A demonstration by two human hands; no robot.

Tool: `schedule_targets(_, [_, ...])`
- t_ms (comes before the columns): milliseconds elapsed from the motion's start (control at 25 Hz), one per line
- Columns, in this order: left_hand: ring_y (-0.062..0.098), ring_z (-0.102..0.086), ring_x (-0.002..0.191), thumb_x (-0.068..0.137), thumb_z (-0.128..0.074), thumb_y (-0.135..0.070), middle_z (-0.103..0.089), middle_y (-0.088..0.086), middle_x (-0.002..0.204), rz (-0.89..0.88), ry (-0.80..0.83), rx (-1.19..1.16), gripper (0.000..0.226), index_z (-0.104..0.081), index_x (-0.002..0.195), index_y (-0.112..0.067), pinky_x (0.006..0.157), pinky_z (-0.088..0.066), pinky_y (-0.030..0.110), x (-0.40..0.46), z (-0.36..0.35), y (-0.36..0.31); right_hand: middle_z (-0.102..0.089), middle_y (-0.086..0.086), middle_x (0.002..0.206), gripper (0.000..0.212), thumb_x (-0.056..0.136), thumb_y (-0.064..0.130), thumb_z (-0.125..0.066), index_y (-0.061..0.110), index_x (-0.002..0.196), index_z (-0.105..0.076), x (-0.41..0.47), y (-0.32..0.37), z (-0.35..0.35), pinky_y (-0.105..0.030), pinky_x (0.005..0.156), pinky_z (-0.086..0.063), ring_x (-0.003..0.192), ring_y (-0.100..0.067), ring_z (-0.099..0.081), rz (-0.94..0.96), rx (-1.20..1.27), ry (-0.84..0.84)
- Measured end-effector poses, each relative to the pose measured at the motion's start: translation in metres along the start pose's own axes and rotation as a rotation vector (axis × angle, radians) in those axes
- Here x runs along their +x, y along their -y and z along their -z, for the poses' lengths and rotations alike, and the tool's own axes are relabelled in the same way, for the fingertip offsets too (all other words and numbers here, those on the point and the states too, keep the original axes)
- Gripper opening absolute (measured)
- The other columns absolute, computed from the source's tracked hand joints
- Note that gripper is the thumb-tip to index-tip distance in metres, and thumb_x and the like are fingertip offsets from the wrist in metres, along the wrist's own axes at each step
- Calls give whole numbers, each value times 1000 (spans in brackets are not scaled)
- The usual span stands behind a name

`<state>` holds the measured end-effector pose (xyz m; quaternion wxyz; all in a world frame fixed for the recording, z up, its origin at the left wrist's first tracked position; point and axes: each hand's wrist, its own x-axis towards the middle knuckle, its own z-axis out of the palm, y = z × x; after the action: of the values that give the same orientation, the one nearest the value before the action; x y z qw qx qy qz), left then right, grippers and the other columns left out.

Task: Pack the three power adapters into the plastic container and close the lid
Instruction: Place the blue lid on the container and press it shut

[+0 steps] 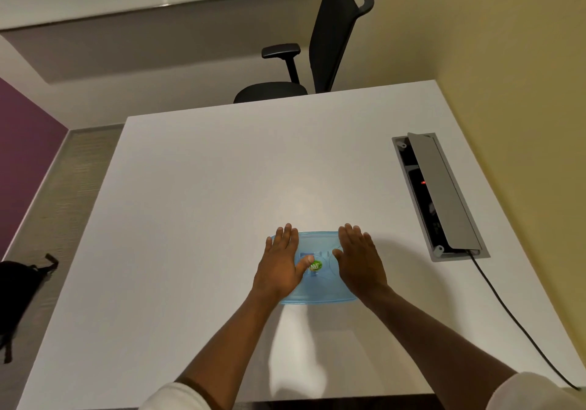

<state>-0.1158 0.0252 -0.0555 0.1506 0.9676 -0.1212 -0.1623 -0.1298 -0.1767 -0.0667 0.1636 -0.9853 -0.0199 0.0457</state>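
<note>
A translucent blue plastic container (318, 286) rests on the white table near its front edge, with its blue lid (317, 243) on top and a green round sticker (315, 265) in the lid's middle. My left hand (280, 267) lies flat on the lid's left half, fingers together, thumb reaching toward the sticker. My right hand (360, 264) lies flat on the lid's right half. Faint shapes show through the lid; I cannot make out the power adapters themselves.
A grey cable box (439, 194) with its flap raised is set into the white table (206, 203) at the right, and a black cord (513, 321) runs from it to the front edge. A black office chair (320, 45) stands beyond the far edge. A black bag (19, 286) is on the floor at left.
</note>
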Motion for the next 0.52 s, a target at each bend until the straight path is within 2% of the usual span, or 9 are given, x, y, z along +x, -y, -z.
schedule_targets(80, [19,-8,155,102,-33,-48,-11,2,167,26,-43,-66,66,-17,158,-18,125,-2,33,2,0,1,-44,-13,150,46,98,23,-49,10,143,-44,4,-1,4,-40,116,-29,138,-30,-40,-81,151,-23])
schedule_targets(160, [21,-28,150,102,-41,-36,-33,3,161,135,-161,-205,53,-39,151,-18,122,-22,34,6,5,5,-57,-14,134,39,95,21,-56,11,132,-56,12,-5,12,-38,105,-39,123,-30,-52,-258,353,-84])
schedule_targets(240, [27,-53,131,99,-50,-28,-60,8,139,309,-281,-386,36,-63,130,-13,102,-41,31,13,12,14,-68,-14,113,31,90,22,-63,8,118,-66,23,-12,19,-33,92,-44,106,-29,-61,-429,505,-101])
schedule_targets(280, [28,-60,118,98,-53,-25,-68,10,125,392,-286,-476,29,-70,116,-11,90,-43,28,19,16,19,-71,-12,104,27,88,23,-66,7,110,-70,28,-16,21,-32,87,-46,100,-28,-64,-480,563,-79])
schedule_targets(320, [27,-64,108,97,-55,-25,-73,9,114,459,-249,-559,25,-74,105,-11,84,-42,26,24,18,25,-73,-10,97,22,87,24,-68,8,101,-73,31,-18,23,-31,83,-47,95,-27,-66,-505,606,-49])
schedule_targets(400, [22,-64,97,94,-62,-26,-74,4,100,519,-161,-700,18,-77,93,-16,83,-45,27,30,21,36,-74,-7,86,15,85,23,-71,8,87,-74,35,-21,25,-27,74,-46,85,-24,-67,-526,653,-6])
schedule_targets(520, [23,-67,98,89,-71,-27,-76,4,97,556,-146,-865,14,-78,88,-15,92,-53,36,31,21,45,-72,-6,81,13,83,22,-75,9,81,-72,39,-25,25,-25,70,-43,77,-20,-63,-573,696,31])
